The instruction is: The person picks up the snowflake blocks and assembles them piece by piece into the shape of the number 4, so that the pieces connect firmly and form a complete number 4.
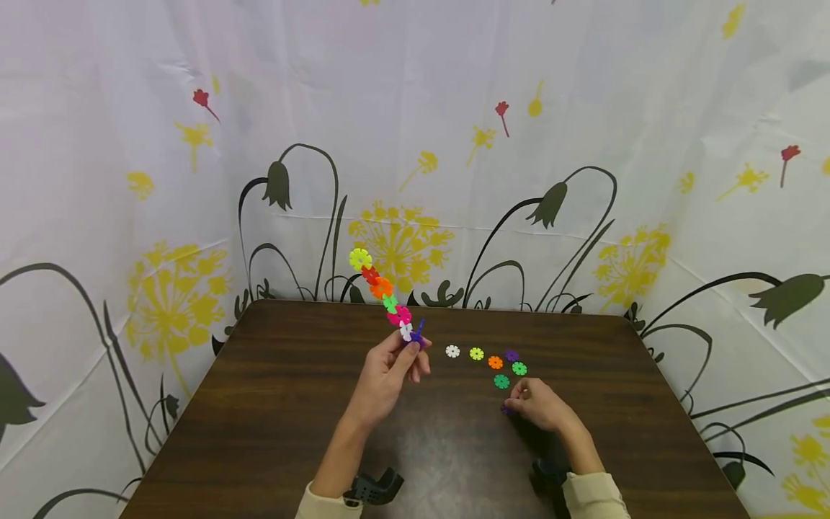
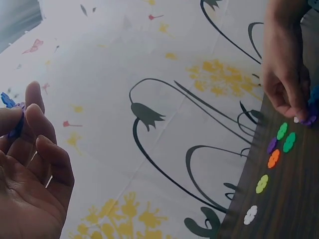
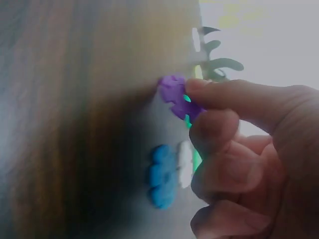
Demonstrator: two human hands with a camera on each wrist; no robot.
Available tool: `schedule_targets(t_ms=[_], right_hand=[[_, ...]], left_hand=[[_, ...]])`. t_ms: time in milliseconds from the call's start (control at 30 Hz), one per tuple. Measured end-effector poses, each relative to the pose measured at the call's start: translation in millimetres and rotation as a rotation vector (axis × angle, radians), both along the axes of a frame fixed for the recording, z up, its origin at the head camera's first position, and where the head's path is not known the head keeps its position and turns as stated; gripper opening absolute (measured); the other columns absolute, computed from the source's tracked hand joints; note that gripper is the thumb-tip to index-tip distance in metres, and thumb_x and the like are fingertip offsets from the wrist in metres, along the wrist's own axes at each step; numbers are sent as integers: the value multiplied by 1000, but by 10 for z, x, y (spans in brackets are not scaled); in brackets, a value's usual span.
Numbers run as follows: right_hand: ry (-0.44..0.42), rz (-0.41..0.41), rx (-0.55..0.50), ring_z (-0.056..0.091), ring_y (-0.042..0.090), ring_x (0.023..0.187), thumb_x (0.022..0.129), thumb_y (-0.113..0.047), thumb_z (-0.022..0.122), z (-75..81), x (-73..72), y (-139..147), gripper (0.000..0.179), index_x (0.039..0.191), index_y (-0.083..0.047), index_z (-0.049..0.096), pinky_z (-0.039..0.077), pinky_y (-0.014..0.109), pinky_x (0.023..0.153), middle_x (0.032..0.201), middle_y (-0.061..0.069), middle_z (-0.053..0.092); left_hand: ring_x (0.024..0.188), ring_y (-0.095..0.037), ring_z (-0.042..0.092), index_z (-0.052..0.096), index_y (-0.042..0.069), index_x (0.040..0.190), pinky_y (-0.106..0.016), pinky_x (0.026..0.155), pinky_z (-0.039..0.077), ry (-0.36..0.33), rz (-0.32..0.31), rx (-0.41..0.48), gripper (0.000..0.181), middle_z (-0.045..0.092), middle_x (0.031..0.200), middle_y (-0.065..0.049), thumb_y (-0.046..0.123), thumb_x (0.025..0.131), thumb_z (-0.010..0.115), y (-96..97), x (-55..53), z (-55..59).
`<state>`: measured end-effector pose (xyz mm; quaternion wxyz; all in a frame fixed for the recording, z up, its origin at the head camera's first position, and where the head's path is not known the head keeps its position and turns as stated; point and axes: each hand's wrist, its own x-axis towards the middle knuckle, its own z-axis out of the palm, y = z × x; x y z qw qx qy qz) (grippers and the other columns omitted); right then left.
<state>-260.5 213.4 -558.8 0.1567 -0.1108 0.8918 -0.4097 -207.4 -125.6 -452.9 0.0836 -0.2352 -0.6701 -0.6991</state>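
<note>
My left hand [image 1: 385, 371] is raised above the table, pinching the lower end of a chain of interlocking discs [image 1: 381, 288] at its blue-violet disc [image 1: 417, 336]. From there the chain slants up and left through white, pink, green, orange and red discs to a yellow one at the tip. Low over the table on the right, my right hand [image 1: 545, 405] pinches a purple notched disc [image 3: 173, 90] between thumb and forefinger. Beside those fingers in the right wrist view lie a blue disc [image 3: 162, 177] and a white disc [image 3: 185, 164].
Loose discs lie between and beyond the hands: white [image 1: 452, 351], yellow [image 1: 476, 354], orange [image 1: 496, 362], purple [image 1: 511, 356], light green [image 1: 519, 368] and dark green [image 1: 501, 381]. Behind the dark wooden table [image 1: 259, 404] hangs a flower-patterned curtain [image 1: 415, 144].
</note>
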Motion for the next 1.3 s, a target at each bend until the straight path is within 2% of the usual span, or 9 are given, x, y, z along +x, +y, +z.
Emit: schedule_targets(t_ms=[133, 233, 400, 567, 700, 933, 1000, 1133, 1300], right_hand=[[54, 52, -83, 58, 17, 67, 108, -25, 67, 130, -38, -52, 24, 97, -3, 65, 48, 29, 59, 75, 5, 63], [106, 38, -143, 62, 23, 73, 108, -33, 67, 290, -28, -146, 26, 102, -7, 68, 51, 30, 64, 84, 10, 68], [180, 14, -315, 62, 24, 66, 108, -34, 67, 686, 68, -344, 25, 109, -10, 67, 57, 33, 60, 92, 11, 75], [270, 62, -447, 61, 23, 61, 109, -24, 66, 1050, 182, -529, 18, 116, -8, 65, 57, 33, 54, 90, 7, 76], [343, 73, -451, 59, 21, 63, 110, -21, 64, 1259, 251, -642, 15, 123, -13, 66, 52, 31, 46, 95, 7, 73], [562, 12, -436, 66, 16, 76, 108, -15, 66, 1561, 329, -825, 18, 126, -16, 71, 60, 29, 66, 101, 9, 76], [629, -10, -433, 66, 15, 76, 108, -12, 66, 1624, 348, -874, 19, 126, -16, 73, 59, 27, 65, 99, 7, 76], [704, 12, -418, 64, 13, 74, 106, -7, 68, 1678, 387, -981, 24, 128, -16, 74, 56, 24, 64, 99, 3, 76], [729, 54, -390, 62, 14, 69, 104, -7, 71, 1684, 391, -1053, 25, 127, -15, 76, 55, 24, 61, 96, 0, 77]], left_hand=[[68, -11, 58, 65, -5, 123, -25, 64, 57, 15, 9, -9, 25, 69, 85, -13, 14, 115, 52, 3, 1, -2], [68, -12, 58, 65, -4, 123, -23, 64, 57, 19, 3, -20, 23, 68, 85, -15, 13, 114, 52, 13, -1, -15], [68, -12, 59, 66, -3, 120, -22, 64, 56, 29, -15, -32, 20, 69, 85, -17, 11, 114, 53, 40, -24, -50], [68, -11, 59, 67, -2, 119, -24, 64, 56, 40, -19, -31, 19, 69, 84, -19, 11, 113, 55, 69, -45, -70], [69, -10, 58, 67, -4, 119, -24, 63, 55, 44, -39, -43, 21, 67, 83, -17, 11, 113, 55, 94, -67, -76], [67, -12, 54, 63, 3, 117, -25, 62, 53, 79, -93, -77, 13, 54, 79, -9, 9, 113, 52, 141, -86, -80], [67, -13, 54, 63, 4, 117, -25, 63, 54, 79, -101, -88, 12, 54, 79, -9, 10, 113, 53, 155, -84, -62], [67, -11, 54, 63, 5, 115, -25, 63, 55, 68, -90, -107, 9, 55, 78, -7, 9, 112, 55, 140, -46, -49], [67, -15, 53, 62, 6, 117, -25, 64, 55, 61, -108, -110, 9, 53, 79, -7, 9, 112, 55, 132, -31, -28]])
